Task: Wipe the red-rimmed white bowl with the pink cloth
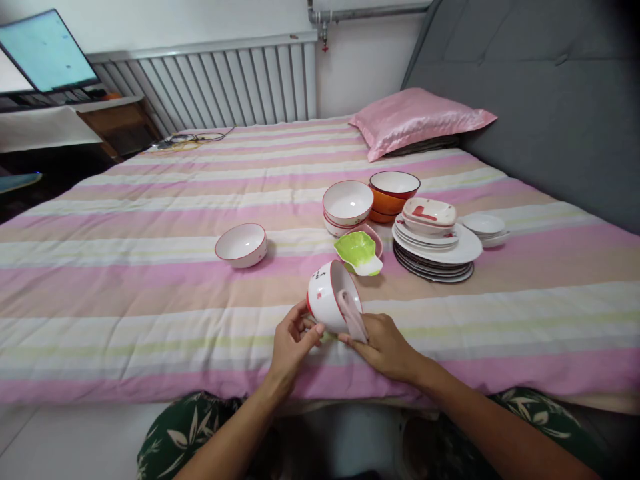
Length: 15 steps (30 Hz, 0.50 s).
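Note:
Above the bed's near edge a white bowl point(323, 293) with a red rim and dark marks on its side is tilted, its mouth turned to the right. My left hand point(295, 339) is closed at its base, thumb and fingers against the underside. At the bowl's right rim my right hand point(384, 343) grips a pale pink strip point(353, 317), which reaches inside the bowl; I cannot tell its exact kind. Just beyond lies a green leaf-shaped dish point(356, 250) over a pink bowl point(375, 241). Another red-rimmed white bowl point(242, 245) sits apart to the left.
Behind the dish are stacked white bowls point(349, 202) and orange bowls point(387, 202). To the right, stacked plates point(470, 245) carry small rectangular dishes point(430, 211), beside small white dishes point(483, 224). A pink pillow point(420, 119) and cables point(193, 139) lie farther back on the striped bed.

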Motion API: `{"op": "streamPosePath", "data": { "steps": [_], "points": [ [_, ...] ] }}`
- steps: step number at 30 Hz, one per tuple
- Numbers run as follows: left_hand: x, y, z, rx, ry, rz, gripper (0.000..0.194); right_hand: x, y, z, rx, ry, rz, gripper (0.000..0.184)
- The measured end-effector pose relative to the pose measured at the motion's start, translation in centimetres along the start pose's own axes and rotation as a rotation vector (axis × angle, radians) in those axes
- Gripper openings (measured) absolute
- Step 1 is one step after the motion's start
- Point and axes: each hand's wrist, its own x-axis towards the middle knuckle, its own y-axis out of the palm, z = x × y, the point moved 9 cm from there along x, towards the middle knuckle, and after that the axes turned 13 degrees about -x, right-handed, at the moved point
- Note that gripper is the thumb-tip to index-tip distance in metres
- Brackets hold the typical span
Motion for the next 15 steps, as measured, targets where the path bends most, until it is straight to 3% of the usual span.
{"op": "streamPosePath", "data": {
  "steps": [4,7,11,15],
  "points": [
    [-0.3,0.2,-0.2,-0.004,0.050,0.005,0.052,0.1,-1.0,0.3,0.466,0.114,0.003,0.025],
    [-0.4,0.3,-0.1,0.016,0.058,0.010,0.050,0.1,-1.2,0.7,0.611,0.121,0.025,0.028],
    [-0.5,0.2,-0.1,0.022,0.045,0.002,0.050,0.0,-0.8,1.1,0.574,0.063,0.094,0.027],
    [-0.4,0.1,-0.1,-0.001,0.037,-0.009,0.050,-0.2,0.3,0.3,0.261,0.024,0.195,0.019]
  ]
}}
